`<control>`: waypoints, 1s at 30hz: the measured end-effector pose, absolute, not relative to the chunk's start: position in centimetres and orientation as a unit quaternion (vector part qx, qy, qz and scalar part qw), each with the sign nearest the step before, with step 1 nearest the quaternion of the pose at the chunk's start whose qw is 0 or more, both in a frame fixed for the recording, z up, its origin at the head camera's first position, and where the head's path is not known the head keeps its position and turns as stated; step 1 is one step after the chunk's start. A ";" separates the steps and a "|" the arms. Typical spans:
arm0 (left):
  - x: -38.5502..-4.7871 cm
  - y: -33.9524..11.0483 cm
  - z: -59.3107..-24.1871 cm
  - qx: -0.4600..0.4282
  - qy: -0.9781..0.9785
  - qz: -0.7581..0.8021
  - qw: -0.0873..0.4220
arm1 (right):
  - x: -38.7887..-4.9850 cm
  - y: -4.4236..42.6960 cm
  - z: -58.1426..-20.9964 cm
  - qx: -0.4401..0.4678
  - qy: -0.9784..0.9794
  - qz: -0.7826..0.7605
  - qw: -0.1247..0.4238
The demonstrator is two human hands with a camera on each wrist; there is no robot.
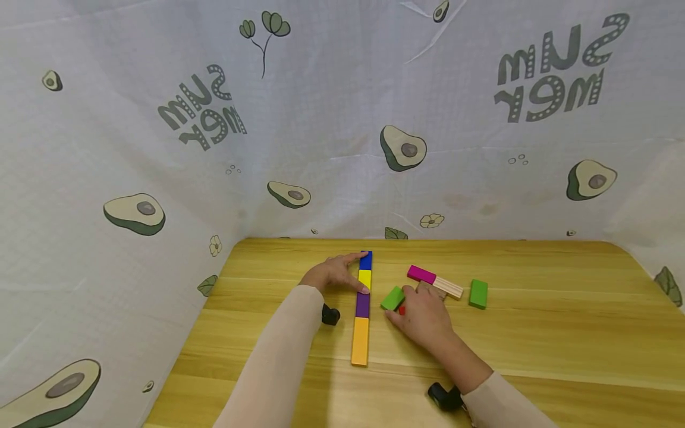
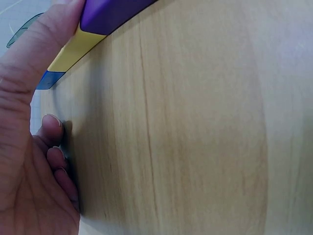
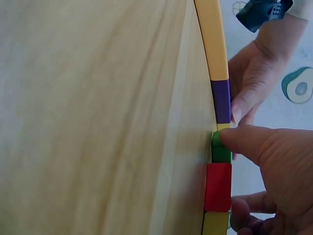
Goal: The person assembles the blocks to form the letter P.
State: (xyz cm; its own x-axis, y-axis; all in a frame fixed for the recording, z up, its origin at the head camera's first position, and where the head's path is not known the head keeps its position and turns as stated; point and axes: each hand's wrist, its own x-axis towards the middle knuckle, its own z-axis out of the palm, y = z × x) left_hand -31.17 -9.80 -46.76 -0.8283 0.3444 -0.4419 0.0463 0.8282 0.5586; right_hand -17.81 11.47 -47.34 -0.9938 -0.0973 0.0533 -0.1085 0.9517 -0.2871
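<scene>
A straight row of blocks runs away from the person in the head view: an orange block (image 1: 360, 342), a purple block (image 1: 363, 305), a yellow block (image 1: 365, 277) and a blue block (image 1: 366, 261). My left hand (image 1: 337, 274) reaches over from the left, index finger at the blue block's far end, thumb where yellow meets purple. Right of the row, my right hand (image 1: 427, 316) pinches a green block (image 1: 393, 298) between thumb and index finger. A red block (image 1: 402, 310) shows partly beneath that hand. In the right wrist view, the thumb touches the green block (image 3: 221, 152).
Behind the right hand lie a magenta block (image 1: 421, 274), a striped pale wooden block (image 1: 448, 287) and a brown block (image 1: 431, 289), partly covered. Another green block (image 1: 478, 294) lies farther right. A printed cloth (image 1: 342, 119) hangs behind the wooden table (image 1: 562, 333).
</scene>
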 end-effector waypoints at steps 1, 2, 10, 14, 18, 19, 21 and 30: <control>-31.2 -9.8 -46.8 0.106 0.916 0.273 0.273 | -17.9 11.5 -47.4 0.052 -0.987 0.148 0.019; -31.1 -9.8 -46.8 0.106 0.916 0.273 0.273 | -17.9 11.5 -47.4 0.051 -0.987 0.151 0.018; -31.2 -9.7 -47.0 0.104 0.914 0.279 0.274 | -17.8 11.6 -47.5 0.057 -0.979 0.196 0.010; -31.2 -9.7 -47.0 0.105 0.916 0.274 0.273 | -17.3 11.4 -47.2 0.083 -0.971 0.222 0.015; -31.2 -9.8 -47.0 0.104 0.918 0.269 0.273 | -16.3 10.8 -46.5 0.111 -0.967 0.230 0.008; -31.2 -9.8 -47.0 0.103 0.918 0.269 0.273 | -16.0 10.7 -46.4 0.118 -0.966 0.230 0.005; -31.2 -9.8 -47.0 0.102 0.919 0.266 0.272 | -15.4 10.4 -46.1 0.131 -0.964 0.230 -0.004; -31.2 -9.8 -47.0 0.108 0.921 0.261 0.267 | -12.5 9.2 -45.8 0.209 -0.949 0.229 -0.056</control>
